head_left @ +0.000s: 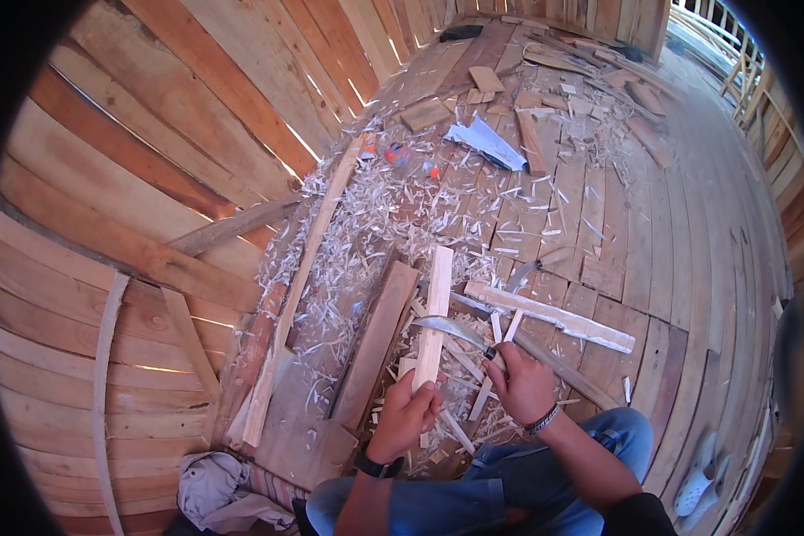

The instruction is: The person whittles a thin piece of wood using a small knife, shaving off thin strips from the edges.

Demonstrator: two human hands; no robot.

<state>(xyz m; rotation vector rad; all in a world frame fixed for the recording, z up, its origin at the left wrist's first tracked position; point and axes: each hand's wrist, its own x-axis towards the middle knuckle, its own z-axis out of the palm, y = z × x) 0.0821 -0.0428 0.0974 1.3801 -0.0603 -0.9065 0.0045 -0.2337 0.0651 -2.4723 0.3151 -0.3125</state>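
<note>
My left hand (405, 415) is closed round the lower end of a pale wooden strip (435, 304), which points away from me and stands tilted over the shavings. In my right hand (521, 386) is the handle of a curved knife (456, 329), sickle-like in shape. Its blade lies across the middle of the strip, seemingly touching it. Just beyond, a rough-edged pale board (554, 317) rests on the floor. Another curved blade (520, 275) lies beyond that board. To the left of the strip is a thick brown beam (375, 344).
Curled wood shavings (357, 241) cover much of the plank floor. A long batten (304, 286) runs along the left wall. Farther off lie a bluish-white sheet (487, 143) and several board offcuts (424, 114). Crumpled cloth (219, 491) sits at lower left, light clogs (697, 473) at lower right.
</note>
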